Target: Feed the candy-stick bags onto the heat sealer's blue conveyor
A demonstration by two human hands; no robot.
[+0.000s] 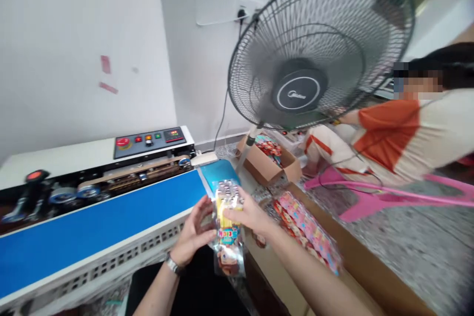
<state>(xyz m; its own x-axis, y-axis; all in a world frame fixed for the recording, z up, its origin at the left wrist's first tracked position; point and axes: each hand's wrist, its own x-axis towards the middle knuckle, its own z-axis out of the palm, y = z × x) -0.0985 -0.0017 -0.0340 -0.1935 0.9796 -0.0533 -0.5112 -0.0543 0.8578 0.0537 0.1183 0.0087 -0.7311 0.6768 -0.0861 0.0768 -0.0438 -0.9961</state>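
In the head view, I have the clear printed packet (228, 248) upright in front of the body, just beyond the near corner of the band sealer (153, 140). My right hand (250, 211) pinches its upper part, thumb across the front. My left hand (196, 232) meets its left edge, thumb extended and fingers curled; I cannot tell whether it grips or only steadies.

Caution: the film looks slippery, so a loose right-hand pinch could let the packet drop into the gap beside the cartons. Squeezing too hard could crease the film. The standing fan (296, 91) faces this way with blurred blades; if it is running, as I judge, its draught could flutter a light packet. The sealer's display (174, 134) is lit; fingers or the wristwatch (173, 263) straying into the exposed pulleys (89, 191) would risk a pinch or burn.

Surroundings: the blue conveyor belt (107, 232) lies to the left. To the right, a large carton (365, 259) holds pink printed packets (307, 227), with my right forearm crossing in front. A smaller carton (262, 170) stands behind the fan pole. A pink plastic chair (392, 189) and a seated co-worker (392, 133) limit reach on the far right.
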